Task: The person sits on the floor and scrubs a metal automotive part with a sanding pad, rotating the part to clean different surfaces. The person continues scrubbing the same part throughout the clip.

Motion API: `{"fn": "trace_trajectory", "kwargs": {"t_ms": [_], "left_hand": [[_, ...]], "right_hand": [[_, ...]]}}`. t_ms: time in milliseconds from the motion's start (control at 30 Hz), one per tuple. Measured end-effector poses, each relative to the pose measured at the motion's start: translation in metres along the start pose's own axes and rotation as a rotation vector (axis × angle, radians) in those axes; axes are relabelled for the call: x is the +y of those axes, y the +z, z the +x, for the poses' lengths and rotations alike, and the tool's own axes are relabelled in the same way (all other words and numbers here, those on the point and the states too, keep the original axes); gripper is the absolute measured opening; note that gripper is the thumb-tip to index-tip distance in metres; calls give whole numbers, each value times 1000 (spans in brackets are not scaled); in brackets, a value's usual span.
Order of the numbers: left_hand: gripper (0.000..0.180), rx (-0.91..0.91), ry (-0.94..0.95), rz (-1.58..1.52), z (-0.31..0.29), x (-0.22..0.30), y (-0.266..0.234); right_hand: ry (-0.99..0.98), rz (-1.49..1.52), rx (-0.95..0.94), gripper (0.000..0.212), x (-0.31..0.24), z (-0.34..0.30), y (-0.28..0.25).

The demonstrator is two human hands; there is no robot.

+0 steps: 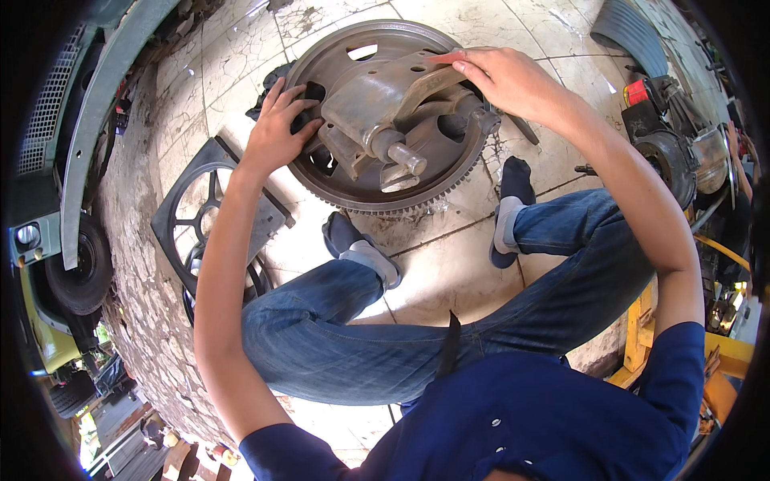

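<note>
A large toothed steel flywheel [437, 186] lies on the floor in front of me. On it rests a heavy grey-brown metal bracket [361, 98] with a short shaft stub [407, 158] jutting toward me. My left hand [279, 128] is at the flywheel's left side, fingers spread and touching the metal beside the bracket. My right hand [501, 76] is at the bracket's upper right end, thumb and fingers pinching a small flat red piece [446, 58] whose tip lies against the metal. The exact kind of the red piece cannot be made out.
A black fan shroud [186, 240] lies left of the flywheel, and dark cloth [269, 84] shows behind my left hand. My feet stand on the tiles between. Engine parts [670, 156] and a ribbed grey hose [630, 36] lie to the right; a yellow frame [639, 333] stands nearer.
</note>
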State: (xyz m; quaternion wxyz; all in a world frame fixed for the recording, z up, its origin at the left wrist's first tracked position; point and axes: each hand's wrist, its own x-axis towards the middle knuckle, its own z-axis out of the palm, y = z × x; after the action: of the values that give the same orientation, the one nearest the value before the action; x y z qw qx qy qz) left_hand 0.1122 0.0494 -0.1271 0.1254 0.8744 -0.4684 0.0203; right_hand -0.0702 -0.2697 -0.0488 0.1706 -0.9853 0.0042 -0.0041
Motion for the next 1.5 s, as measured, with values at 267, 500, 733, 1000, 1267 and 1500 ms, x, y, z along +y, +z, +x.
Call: {"fn": "trace_trajectory", "kwargs": {"t_ms": [267,500,733,1000,1267,1500], "left_hand": [[39,-48,11,-58,-5,-6,-8],[42,-65,33,-103,-7,-7,-12],[41,-161,44,-63,-2,-7,-29],[41,-23,66,-54,-2,-1,-38],[44,60,93,-456,10,93,-78],[44,-185,493,-331,6,156,-91]], "right_hand": [[-257,144,106,37,-16,-7,6],[-313,79,197,36,-16,-9,17],[-98,51,121,34,-5,-8,15],[-123,99,117,33,-7,-4,15],[-93,180,50,33,-10,-4,11],[-127,226,86,33,-14,-4,12]]}}
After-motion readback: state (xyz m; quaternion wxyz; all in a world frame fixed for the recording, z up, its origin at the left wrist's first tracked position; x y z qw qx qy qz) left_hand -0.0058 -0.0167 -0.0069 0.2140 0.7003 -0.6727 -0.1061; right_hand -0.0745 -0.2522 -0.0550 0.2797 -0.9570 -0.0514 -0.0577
